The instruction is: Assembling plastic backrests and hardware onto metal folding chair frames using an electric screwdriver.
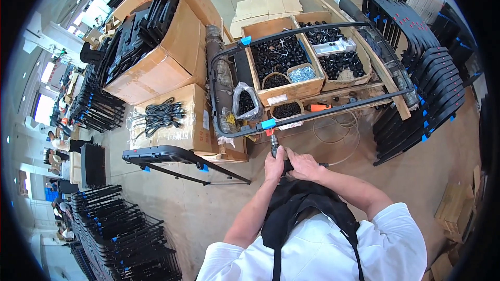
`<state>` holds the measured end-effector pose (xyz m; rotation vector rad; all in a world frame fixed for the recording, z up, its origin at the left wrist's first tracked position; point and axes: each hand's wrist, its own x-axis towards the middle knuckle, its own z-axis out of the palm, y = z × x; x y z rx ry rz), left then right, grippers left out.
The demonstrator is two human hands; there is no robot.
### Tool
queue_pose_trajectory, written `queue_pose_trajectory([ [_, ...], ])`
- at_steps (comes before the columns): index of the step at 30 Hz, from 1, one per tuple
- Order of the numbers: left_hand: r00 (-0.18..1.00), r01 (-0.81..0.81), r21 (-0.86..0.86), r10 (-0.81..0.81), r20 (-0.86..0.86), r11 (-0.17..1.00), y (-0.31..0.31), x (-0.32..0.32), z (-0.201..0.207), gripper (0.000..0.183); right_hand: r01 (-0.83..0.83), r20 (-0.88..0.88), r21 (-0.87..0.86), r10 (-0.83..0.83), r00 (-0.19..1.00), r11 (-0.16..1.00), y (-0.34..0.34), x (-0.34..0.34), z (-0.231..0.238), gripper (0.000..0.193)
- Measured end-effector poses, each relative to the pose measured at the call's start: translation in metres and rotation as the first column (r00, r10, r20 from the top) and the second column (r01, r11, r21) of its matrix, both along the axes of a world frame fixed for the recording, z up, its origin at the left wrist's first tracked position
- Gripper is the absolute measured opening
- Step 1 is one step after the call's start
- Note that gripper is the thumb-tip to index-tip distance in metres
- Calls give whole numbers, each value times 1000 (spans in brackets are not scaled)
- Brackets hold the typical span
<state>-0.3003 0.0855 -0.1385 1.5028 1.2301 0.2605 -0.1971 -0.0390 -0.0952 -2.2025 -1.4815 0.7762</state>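
Grip: both hands clamped on one dark handheld power driver with a grey metal nose (275, 147), lower centre of the frame. Left hand (274, 166) wraps its front body; right hand (304, 166) closes just behind, on the dark handle, palm side hidden.

Biggest item: one black metal-tube rectangle with rounded corners (344, 107), upper centre, count one. Its near rail lies straight up the picture from the grip; long axis runs left to right, climbing slightly rightward. Driver points up at that rail, roughly square to it. Left hand is nearer the rail. Tip sits at the rail's lower edge; touching or not, can't tell.

Next size down: two tan lidless boxes (307, 91), side by side within the rectangle's outline, black small parts in both, too many to count. One clear plastic bag of black pieces (254, 113), left of centre. One small box of black screws (294, 123), centre. One orange-bodied tool (319, 107), right of it. Smallest: two bright blue wraps (268, 124) on the rectangle, one near the driver tip, one at upper left.
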Motion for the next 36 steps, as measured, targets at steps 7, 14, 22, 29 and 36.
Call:
queue_pose_trajectory([
  [7,999,34,-34,-34,3,999,2,-1,4,58,-29,-7,19,29,1000,999,4,-7,-7,55],
  [14,997,68,-76,-66,37,995,3,-11,-7,54,-24,1,41,24,1000,999,0,-14,-6,51],
  [22,986,141,-232,-115,122,963,2,-23,-13,48,8,17,52,-9,1000,999,-6,-24,-6,47],
  [29,967,247,-235,-221,130,940,5,-44,-22,56,16,12,9,-16,1000,1000,-12,-36,1,45],
  [36,495,823,-249,-860,-129,511,24,-14,-51,55,171,-134,-93,-182,974,981,-65,-6,-6,58],
])
